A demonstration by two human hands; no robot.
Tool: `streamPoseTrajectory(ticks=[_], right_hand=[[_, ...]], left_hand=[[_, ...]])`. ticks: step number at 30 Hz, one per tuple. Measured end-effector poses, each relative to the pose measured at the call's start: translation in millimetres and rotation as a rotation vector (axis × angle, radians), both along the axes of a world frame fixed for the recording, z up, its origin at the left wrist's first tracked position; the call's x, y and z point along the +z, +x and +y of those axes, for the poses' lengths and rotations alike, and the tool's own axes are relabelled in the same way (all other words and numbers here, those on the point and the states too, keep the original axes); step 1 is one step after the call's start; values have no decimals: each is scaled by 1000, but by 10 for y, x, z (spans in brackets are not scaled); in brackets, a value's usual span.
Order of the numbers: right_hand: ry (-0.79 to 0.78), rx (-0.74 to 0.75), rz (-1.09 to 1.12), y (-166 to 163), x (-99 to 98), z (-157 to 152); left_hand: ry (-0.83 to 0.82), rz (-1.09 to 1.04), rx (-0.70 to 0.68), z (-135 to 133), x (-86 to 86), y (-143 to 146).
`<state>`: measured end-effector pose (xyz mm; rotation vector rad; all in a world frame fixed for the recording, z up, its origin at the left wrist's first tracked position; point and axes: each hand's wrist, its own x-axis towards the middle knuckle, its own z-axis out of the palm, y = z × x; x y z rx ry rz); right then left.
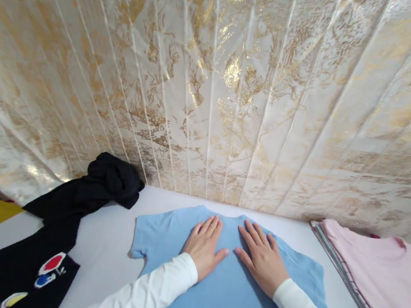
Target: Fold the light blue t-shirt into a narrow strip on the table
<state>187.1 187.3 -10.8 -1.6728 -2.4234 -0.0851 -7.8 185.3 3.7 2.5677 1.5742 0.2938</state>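
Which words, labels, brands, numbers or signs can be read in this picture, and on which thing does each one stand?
None can be read.
The black garment bears coloured shapes but no legible letters.
The blue shirt and folded pink shirt show no text.

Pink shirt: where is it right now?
In the head view, the pink shirt lies at the lower right, on top of other folded fabric, to the right of the blue shirt and below the gold-patterned backdrop.

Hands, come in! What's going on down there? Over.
Left hand and right hand flat on the blue shirt. Shirt spread out, hem out of view. Black clothes left, pink shirt right, neither touching it.
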Motion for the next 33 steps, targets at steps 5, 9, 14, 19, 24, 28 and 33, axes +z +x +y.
streamPoseTrajectory(ticks=[5,9,14,19,24,28,33], right_hand=[[19,-18,-40,170,-145,95],[-16,42,28,299,-126,119],[12,61,250,793,43,81],[71,-17,340,981,92,-128],[16,-9,115,823,-97,-242],[15,-46,-25,909,-171,-190],[20,-83,-64,903,-161,-203]], left_hand=[[75,-24,5,33,-130,-58],[79,-15,8,18,-115,-61],[84,-32,6,13,-74,-66],[195,-70,-221,-40,55,-18],[73,-58,-380,-70,71,-4],[37,-40,-356,-30,26,-26],[-9,-32,-333,-77,26,-59]])
